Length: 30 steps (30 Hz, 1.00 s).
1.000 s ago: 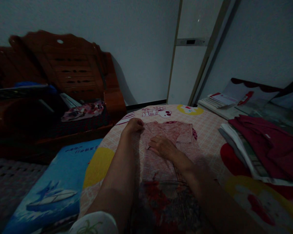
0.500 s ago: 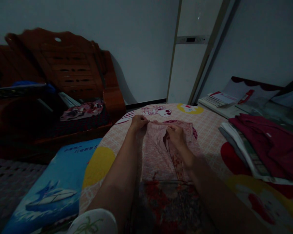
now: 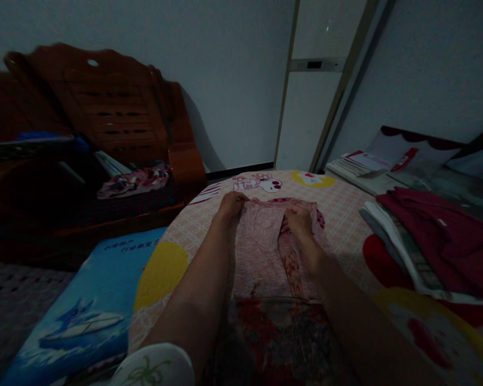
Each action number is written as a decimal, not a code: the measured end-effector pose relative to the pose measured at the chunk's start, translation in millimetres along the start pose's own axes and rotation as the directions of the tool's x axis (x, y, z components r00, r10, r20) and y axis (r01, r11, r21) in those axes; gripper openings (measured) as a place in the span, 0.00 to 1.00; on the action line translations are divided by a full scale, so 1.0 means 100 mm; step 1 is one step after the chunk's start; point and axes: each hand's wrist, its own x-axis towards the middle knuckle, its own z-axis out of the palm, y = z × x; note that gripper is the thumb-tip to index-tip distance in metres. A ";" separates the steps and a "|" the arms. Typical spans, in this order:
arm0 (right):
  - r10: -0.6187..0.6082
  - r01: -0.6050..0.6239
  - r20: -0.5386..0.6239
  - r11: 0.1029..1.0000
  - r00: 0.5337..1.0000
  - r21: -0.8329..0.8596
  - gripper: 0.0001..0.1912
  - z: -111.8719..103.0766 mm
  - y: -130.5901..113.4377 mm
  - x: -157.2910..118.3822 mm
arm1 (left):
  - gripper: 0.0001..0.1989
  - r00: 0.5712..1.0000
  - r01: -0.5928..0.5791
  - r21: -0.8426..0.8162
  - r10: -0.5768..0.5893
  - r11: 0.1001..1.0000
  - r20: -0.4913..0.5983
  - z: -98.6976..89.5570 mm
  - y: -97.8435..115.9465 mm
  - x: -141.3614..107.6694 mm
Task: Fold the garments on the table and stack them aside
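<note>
Right grip rightward, shirt edge inside

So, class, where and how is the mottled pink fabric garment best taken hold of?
Probably take the pink garment by the far corners of its folded-over layer, left hand from the left, right hand from the right. It lies mostly flat, and that layer's loose edge gapes beside the right hand, offering thin cloth to pinch.

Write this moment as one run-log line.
left hand: pinching far-left corner of pink shirt; right hand: holding its edge; surface: patterned tablecloth
</note>
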 end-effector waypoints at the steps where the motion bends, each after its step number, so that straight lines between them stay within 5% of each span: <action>1: -0.003 0.003 0.006 1.000 1.000 -0.005 0.08 0.00 0.00 0.00 | 0.14 1.000 -0.013 0.041 0.013 0.999 -0.001 0.00 0.01 0.00; 10: -0.151 0.111 -0.091 0.930 0.984 -0.349 0.10 -0.11 0.09 0.12 | 0.14 0.982 0.102 0.171 -0.072 0.980 -0.172 -0.04 0.04 -0.06; 13: -0.201 0.148 -0.078 0.889 0.977 -0.433 0.11 -0.13 0.13 0.16 | 0.12 0.987 0.119 0.137 -0.103 0.983 -0.123 -0.09 0.02 -0.07; 18: -0.245 0.186 -0.065 0.860 0.967 -0.474 0.11 -0.14 0.14 0.16 | 0.09 0.997 0.072 0.158 -0.068 0.985 -0.032 -0.09 0.03 -0.06; 25: -0.189 0.149 -0.047 0.883 0.981 -0.445 0.12 -0.13 0.10 0.11 | 0.11 0.993 0.099 0.294 -0.074 0.951 -0.096 0.04 0.08 -0.04; 30: -0.292 0.215 -0.052 0.801 0.955 -0.559 0.12 -0.15 0.11 0.13 | 0.11 0.982 0.142 0.287 -0.099 0.947 -0.158 0.06 0.03 -0.05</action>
